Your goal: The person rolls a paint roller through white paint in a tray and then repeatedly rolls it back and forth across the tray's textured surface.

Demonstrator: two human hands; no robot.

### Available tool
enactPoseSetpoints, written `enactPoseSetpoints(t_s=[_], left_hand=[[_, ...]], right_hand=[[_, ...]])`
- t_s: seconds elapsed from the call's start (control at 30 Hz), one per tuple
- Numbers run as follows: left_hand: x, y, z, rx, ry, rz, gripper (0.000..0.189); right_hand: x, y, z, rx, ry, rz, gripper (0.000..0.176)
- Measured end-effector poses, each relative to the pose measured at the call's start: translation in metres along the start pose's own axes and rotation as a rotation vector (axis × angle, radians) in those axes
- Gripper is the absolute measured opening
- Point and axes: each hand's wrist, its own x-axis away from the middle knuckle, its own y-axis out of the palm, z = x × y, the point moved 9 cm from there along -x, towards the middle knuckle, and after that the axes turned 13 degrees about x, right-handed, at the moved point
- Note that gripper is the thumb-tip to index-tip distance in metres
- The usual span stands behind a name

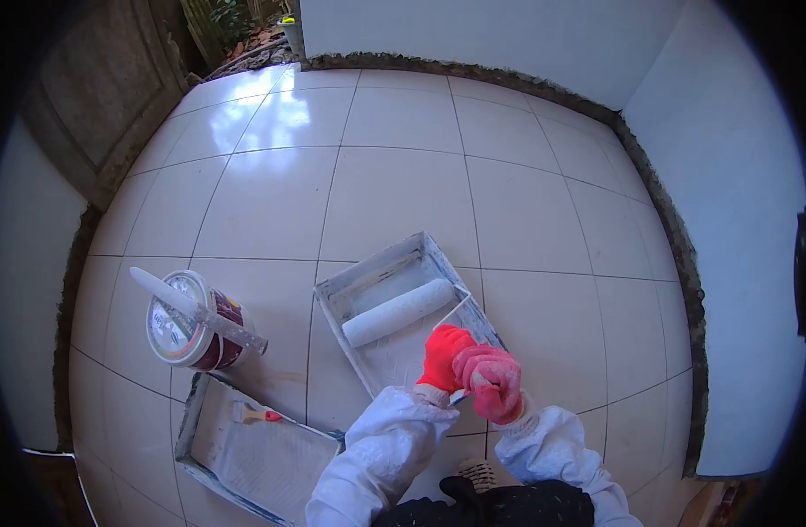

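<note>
A paint roller [398,314] with a white sleeve rests in a paint-smeared tray [359,279]. Its thin wire frame runs from the sleeve's right end down to my gloved hands. My left hand [445,356], in a bright red glove, is wrapped round the roller's grip, which the fingers hide. Closed and pressed against it, on its right and nearer to me, is my right hand [491,383] in a paler pink glove. Both hands are over the tray's lower right part.
Left of the roller tray stands a paint bucket [176,327] with a paint-coated stick [192,307] across its lid. In front of it, a second tray [262,448] holds a small brush [255,413]. Tiled floor [403,193] meets white walls [508,35]; a wooden door [100,97] is at left.
</note>
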Motion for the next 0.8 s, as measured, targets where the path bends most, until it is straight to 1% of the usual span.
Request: enactPoseSetpoints(t_s=[0.07, 0.17, 0.27, 0.47, 0.57, 0.67, 0.77, 0.8], left_hand=[[0.002, 0.003, 0.006, -0.003, -0.012, 0.005, 0.023], [0.001, 0.006, 0.024, 0.023, -0.002, 0.032, 0.023], [0.009, 0.015, 0.033, 0.051, -0.032, 0.001, 0.024], [0.013, 0.025, 0.057, 0.092, -0.131, -0.001, 0.026], [0.013, 0.029, 0.067, 0.091, -0.205, -0.017, 0.025], [0.011, 0.029, 0.076, 0.195, -0.256, 0.040, 0.025], [0.010, 0.027, 0.073, 0.155, -0.267, 0.030, 0.026], [0.011, 0.026, 0.069, 0.151, -0.265, 0.028, 0.025]], right_hand=[[0.005, -0.001, -0.003, -0.019, -0.019, -0.012, 0.013], [0.010, -0.010, -0.013, 0.021, 0.064, 0.049, 0.024], [0.018, -0.015, -0.021, 0.038, 0.102, 0.058, 0.024], [0.017, -0.024, -0.042, 0.015, 0.189, -0.048, 0.022], [0.014, -0.026, -0.047, -0.034, 0.214, -0.085, 0.015], [0.014, -0.028, -0.048, 0.046, 0.258, -0.114, 0.015], [0.011, -0.027, -0.047, 0.032, 0.255, -0.067, 0.015], [0.009, -0.027, -0.048, 0.012, 0.216, -0.058, 0.015]])
